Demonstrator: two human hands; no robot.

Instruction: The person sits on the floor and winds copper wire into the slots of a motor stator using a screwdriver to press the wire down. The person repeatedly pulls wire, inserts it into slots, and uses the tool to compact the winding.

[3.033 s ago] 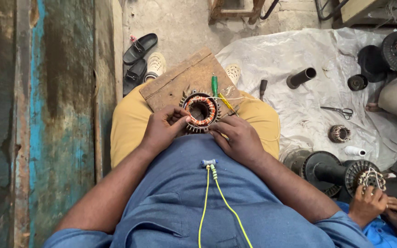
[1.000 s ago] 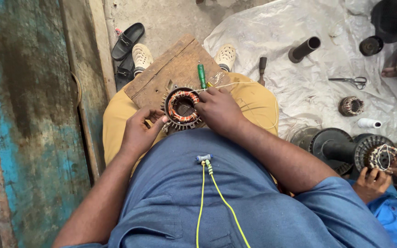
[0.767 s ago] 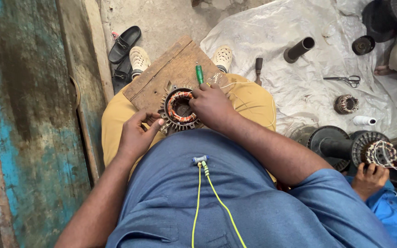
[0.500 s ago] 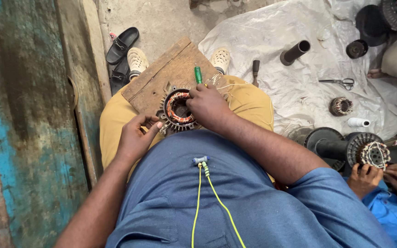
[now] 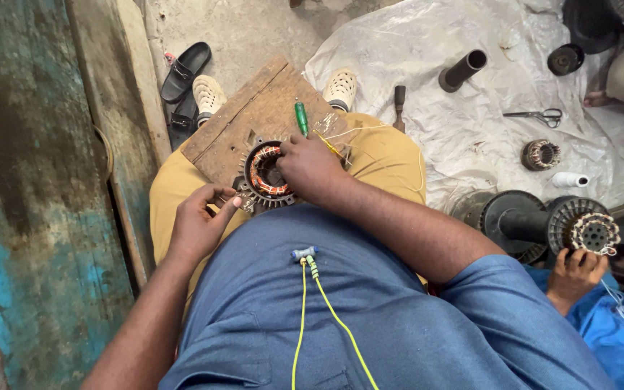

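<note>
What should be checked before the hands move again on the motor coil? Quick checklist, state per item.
1. Motor coil seated on the wooden board across the lap: ok.
2. Right hand resting on the coil's right rim: ok.
3. Left hand at the coil's lower left edge, fingertips pinched: ok; what they pinch, cannot tell.
4. Green-handled screwdriver lying on the board beside the right hand, in reach: ok.
5. Loose thin wire trailing over the right thigh: not ok, could snag.
6. Co-worker's hand on the other winding, apart from this work: ok.
</note>
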